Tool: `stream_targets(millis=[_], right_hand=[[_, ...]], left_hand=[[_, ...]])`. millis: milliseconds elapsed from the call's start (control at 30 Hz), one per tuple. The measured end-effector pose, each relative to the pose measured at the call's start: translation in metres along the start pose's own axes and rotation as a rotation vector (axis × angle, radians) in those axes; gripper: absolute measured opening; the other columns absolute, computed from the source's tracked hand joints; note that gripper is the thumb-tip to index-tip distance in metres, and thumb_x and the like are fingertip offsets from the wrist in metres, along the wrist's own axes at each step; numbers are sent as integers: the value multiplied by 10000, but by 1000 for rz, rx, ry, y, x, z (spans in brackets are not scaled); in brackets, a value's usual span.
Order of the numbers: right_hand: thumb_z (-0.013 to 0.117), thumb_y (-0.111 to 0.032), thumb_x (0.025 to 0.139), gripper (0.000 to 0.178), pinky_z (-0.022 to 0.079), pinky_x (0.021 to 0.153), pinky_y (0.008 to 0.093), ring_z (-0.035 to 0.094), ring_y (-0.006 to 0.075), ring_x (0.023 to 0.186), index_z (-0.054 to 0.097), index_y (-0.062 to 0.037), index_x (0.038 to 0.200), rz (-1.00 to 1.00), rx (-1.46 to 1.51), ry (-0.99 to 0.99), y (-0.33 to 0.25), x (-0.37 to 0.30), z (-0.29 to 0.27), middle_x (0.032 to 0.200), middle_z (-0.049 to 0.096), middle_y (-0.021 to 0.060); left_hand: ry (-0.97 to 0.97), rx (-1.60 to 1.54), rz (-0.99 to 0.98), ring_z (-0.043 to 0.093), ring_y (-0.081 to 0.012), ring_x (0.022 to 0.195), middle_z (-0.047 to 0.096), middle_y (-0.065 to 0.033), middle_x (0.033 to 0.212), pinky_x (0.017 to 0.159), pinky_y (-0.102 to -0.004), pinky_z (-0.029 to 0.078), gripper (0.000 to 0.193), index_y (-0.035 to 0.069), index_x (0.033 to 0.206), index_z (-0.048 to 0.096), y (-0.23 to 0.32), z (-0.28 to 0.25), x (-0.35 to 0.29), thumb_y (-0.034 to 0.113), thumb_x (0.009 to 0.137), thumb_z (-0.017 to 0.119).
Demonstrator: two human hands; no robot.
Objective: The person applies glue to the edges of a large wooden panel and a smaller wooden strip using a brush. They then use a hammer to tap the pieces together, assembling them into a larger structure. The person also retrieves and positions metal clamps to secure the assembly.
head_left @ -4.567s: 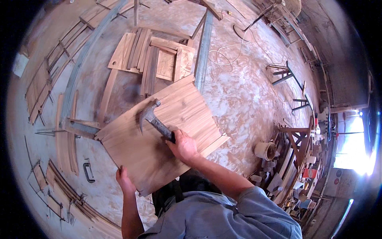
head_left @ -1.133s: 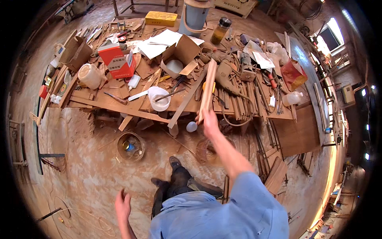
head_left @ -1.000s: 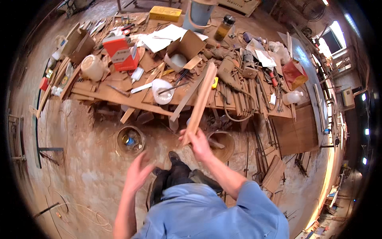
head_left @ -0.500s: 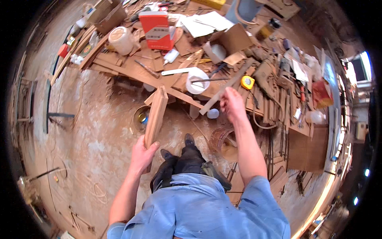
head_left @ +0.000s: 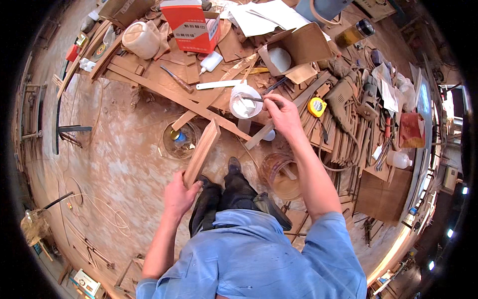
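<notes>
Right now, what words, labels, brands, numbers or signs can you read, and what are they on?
Red-and-white box: rows of print on its front, which I won't copy out.
Yellow tape measure: markings too small to read.
Cardboard box, upper left: marks too blurred to read.

This is a woodworking workshop. Beyond the hands (head_left: 285,115), a cluttered counter (head_left: 206,96) carries loose wood offcuts (head_left: 230,48), a wooden-handled tool (head_left: 179,81) and a white squeeze bottle (head_left: 211,61). Just right of the hands lie a yellow tape measure (head_left: 316,106), a dusty-looking power drill (head_left: 341,94) and many wood strips (head_left: 326,138). Farther right is a brown panel (head_left: 383,197); the floor (head_left: 124,149) left of the hands is smeared brown.
</notes>
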State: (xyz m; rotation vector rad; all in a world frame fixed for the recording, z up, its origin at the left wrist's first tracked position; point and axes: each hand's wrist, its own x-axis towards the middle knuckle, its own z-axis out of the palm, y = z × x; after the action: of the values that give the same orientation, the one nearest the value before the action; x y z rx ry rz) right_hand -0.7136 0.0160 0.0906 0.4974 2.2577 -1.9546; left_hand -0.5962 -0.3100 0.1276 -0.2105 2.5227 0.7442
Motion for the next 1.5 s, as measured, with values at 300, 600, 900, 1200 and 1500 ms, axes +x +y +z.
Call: stream_targets(millis=[300, 600, 900, 1200, 1500], right_hand=[[642, -129, 851, 201, 486, 715, 302, 601, 155, 740, 632, 3, 1003, -343, -452, -127, 2, -5, -7, 760, 646, 78], [605, -225, 908, 280, 461, 575, 229, 577, 76, 630, 662, 19, 1034, 105, 23, -37, 9, 3, -8, 733, 641, 29], [575, -244, 931, 189, 399, 415, 222, 528, 81, 521, 596, -59, 966, 261, 439, 72, 15, 10, -19, 673, 587, 13], [588, -238, 934, 207, 444, 441, 288, 568, 166, 546, 587, -35, 973, 172, 767, -153, -51, -29, -66, 714, 621, 95], [626, -165, 894, 161, 433, 430, 249, 559, 155, 550, 610, -5, 895, 215, 619, -352, -74, -43, -63, 684, 599, 84]], left_hand=[[-18, -275, 133, 629, -286, 665, 641, -157, 757, 626, -365, 492, 442, 15, 1115, 581, 1, 12, 8, 290, 796, 713], [-213, -719, -120, 583, -119, 677, 625, -72, 911, 624, -261, 492, 415, -21, 1216, 507, 12, -7, -3, 97, 841, 640], [-321, -872, -119, 579, -115, 716, 615, -67, 948, 630, -266, 500, 404, -12, 1240, 492, 4, -8, -11, 103, 872, 611], [-424, -983, -74, 585, -125, 742, 614, -63, 925, 631, -283, 508, 412, -8, 1251, 487, 2, -10, -16, 160, 897, 612], [-441, -949, -75, 601, -148, 766, 635, -92, 939, 637, -295, 526, 476, 11, 1267, 487, 1, -7, -23, 196, 857, 644]])
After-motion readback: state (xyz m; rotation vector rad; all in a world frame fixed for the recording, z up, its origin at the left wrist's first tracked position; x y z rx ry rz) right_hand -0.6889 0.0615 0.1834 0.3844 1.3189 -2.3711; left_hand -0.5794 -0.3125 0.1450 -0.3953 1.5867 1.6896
